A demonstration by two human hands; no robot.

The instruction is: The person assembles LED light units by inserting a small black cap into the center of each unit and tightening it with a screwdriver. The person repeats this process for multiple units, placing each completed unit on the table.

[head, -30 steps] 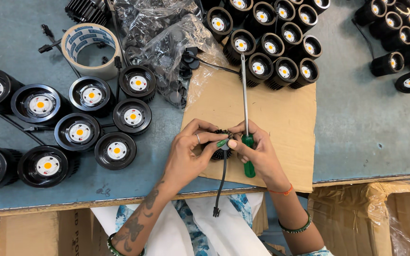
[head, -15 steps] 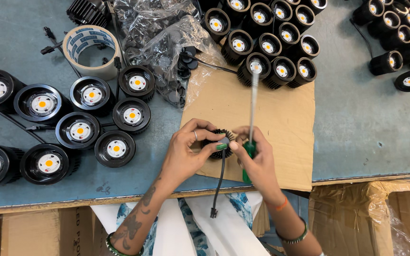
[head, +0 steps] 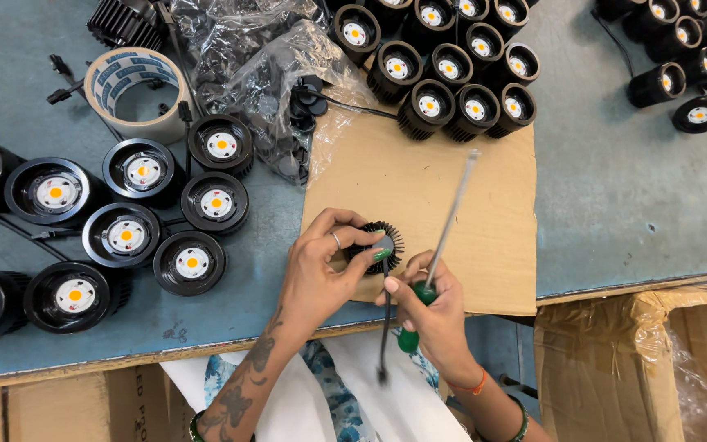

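Observation:
My left hand [head: 326,274] grips a small black finned lamp body [head: 382,243] over the near edge of a brown cardboard sheet [head: 419,192]. A black cable [head: 385,331] hangs from the lamp body past the table edge. My right hand [head: 431,311] holds a screwdriver with a green handle [head: 409,336]; its long metal shaft [head: 452,214] points up and away to the right, off the lamp body.
Round black lamps with white and orange centres [head: 127,235] lie in a group at the left. Smaller black lamps [head: 452,61] cluster at the top, more at the top right [head: 673,57]. A tape roll [head: 128,90] and clear plastic bags [head: 247,65] lie behind. Cardboard boxes [head: 640,360] stand below the table edge.
The screwdriver shaft has tilted from near upright to leaning right. The lamp body has turned in my left hand, so its fins now show.

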